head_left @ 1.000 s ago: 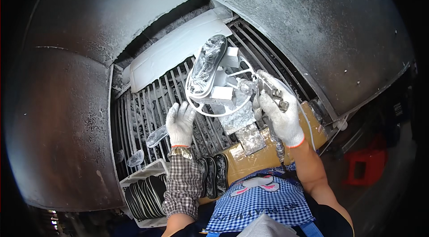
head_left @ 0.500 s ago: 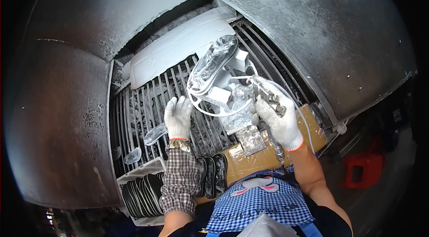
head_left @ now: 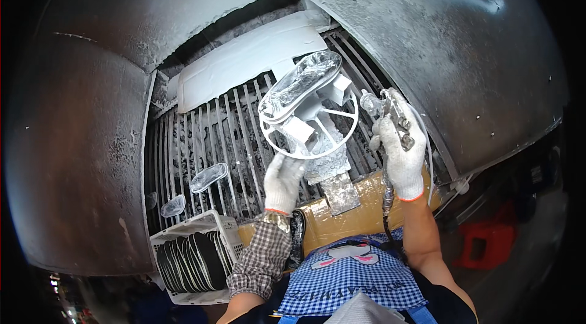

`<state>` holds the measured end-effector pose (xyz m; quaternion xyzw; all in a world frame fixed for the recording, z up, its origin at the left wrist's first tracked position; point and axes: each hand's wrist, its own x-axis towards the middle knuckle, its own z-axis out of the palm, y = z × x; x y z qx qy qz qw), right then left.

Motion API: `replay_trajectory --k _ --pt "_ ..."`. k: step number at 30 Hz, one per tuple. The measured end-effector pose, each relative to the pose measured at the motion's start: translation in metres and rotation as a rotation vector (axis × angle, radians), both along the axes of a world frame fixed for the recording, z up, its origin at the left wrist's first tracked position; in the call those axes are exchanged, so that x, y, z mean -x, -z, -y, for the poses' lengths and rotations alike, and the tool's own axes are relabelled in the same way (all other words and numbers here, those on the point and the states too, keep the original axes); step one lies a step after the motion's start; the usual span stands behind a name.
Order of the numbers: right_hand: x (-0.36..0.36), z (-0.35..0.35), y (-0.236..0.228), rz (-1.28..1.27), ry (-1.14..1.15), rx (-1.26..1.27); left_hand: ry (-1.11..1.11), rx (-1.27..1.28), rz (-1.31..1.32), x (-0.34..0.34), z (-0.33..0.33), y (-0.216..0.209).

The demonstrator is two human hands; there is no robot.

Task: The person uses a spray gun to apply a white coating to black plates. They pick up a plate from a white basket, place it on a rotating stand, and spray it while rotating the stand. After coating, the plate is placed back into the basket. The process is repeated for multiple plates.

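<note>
My right hand (head_left: 401,156), in a white knit glove, is wrapped round a spray gun (head_left: 397,117) with a stained metal body. The gun's nozzle end points left, toward a white spoked wheel (head_left: 323,125). White blocks on the wheel carry a long sole-shaped piece (head_left: 302,83) covered in shiny clear film. At the near left rim, my gloved left hand (head_left: 283,182) reaches up with its fingers apart; the fingertips meet or pass just under the rim, and I cannot tell which. Below the wheel is a coated stand (head_left: 332,165).
A bar grating (head_left: 235,134) spreads beneath, with a white sheet (head_left: 250,61) at the back. Film-covered oval pieces (head_left: 209,177) sit at left. A white crate (head_left: 229,232) holds several dark soles (head_left: 192,263). Metal walls (head_left: 439,49) enclose the space; a red stool (head_left: 486,244) stands right.
My left hand has moved right, from above the grating to the wheel's near rim. My right hand and spray gun have shifted right, away from the wheel.
</note>
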<state>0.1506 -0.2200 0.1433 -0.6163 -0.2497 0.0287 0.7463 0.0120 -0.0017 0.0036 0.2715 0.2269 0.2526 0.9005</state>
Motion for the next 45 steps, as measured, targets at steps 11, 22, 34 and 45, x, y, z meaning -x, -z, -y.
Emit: replay_trajectory --k 11,22,34,45 --pt "0.02 -0.01 -0.003 -0.136 -0.325 0.053 0.091 0.148 0.1 -0.004 0.018 0.006" --pt "0.014 0.001 -0.002 -0.14 -0.196 -0.027 0.065 0.111 0.134 0.002 0.01 0.0" --pt "0.0 0.008 -0.003 -0.124 -0.049 -0.069 0.058 0.045 0.104 0.012 -0.002 -0.01" --pt "0.015 0.011 -0.012 -0.128 -0.124 -0.036 0.038 -0.026 0.103 0.017 -0.011 -0.009"
